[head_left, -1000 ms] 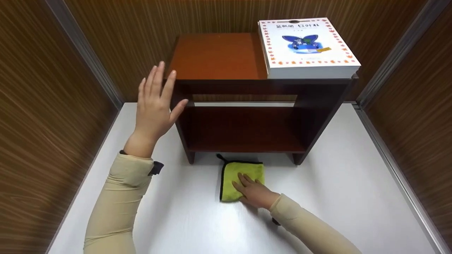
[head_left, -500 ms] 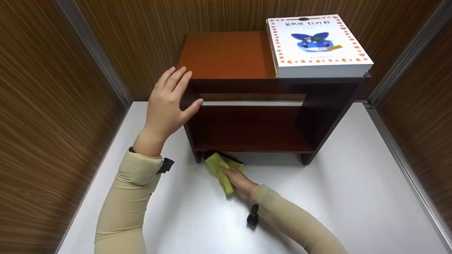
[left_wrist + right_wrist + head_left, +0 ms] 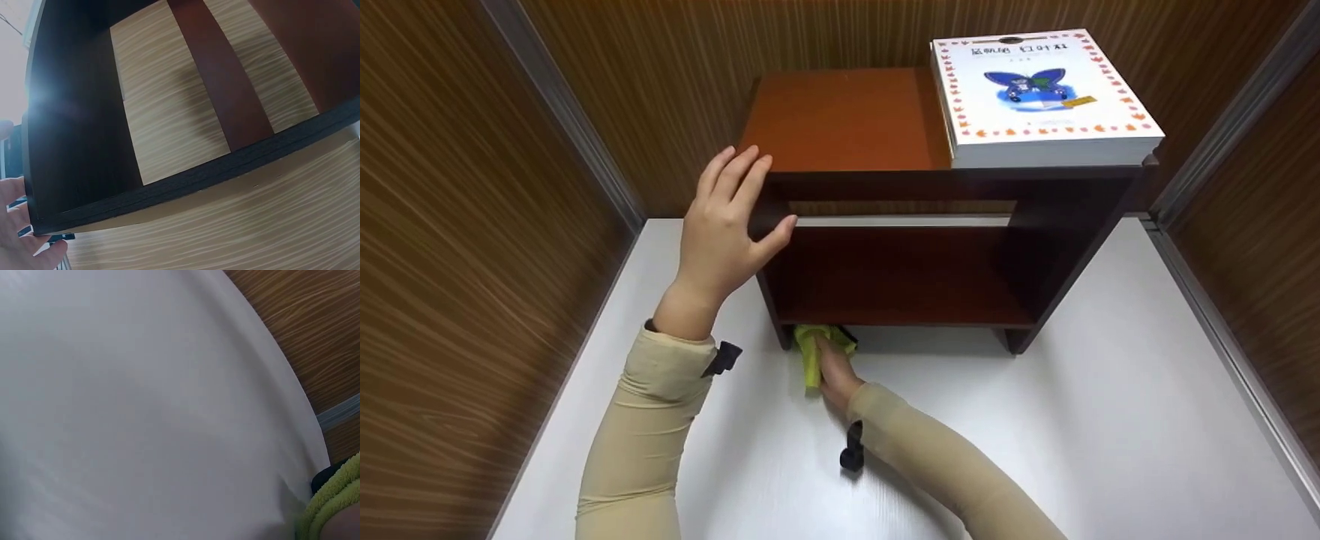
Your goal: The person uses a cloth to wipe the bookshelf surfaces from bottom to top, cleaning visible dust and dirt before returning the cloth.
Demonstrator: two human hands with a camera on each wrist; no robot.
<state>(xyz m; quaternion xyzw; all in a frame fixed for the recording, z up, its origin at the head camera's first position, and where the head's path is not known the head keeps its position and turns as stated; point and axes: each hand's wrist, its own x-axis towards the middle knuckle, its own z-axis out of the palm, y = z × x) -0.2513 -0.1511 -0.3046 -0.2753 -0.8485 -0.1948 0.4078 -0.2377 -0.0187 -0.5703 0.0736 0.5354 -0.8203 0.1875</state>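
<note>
1. Head view: The lime-green cloth (image 3: 811,366), flat on the white worktop (image 3: 1110,420) a second ago, is now bunched at the front left leg of the dark wooden shelf unit (image 3: 847,120). The right hand (image 3: 837,370), earlier laid flat upon it, has moved left with it and grips its folds. The left hand (image 3: 718,232), raised beside the unit before, now rests at its top left corner, fingers extended and thumb spread, its grip relaxed and holding nothing. The right fingertips are hidden, and part of the cloth is lost beneath the lower shelf.

2. Left wrist view: The left hand's fingers reach the edge of the unit's side panel; the frame cuts off the rest, and glare washes out the area above.

3. Right wrist view: Cloth fills the lower right corner, cropped by the frame, with only a blurred sliver of the right hand visible against it.
</note>
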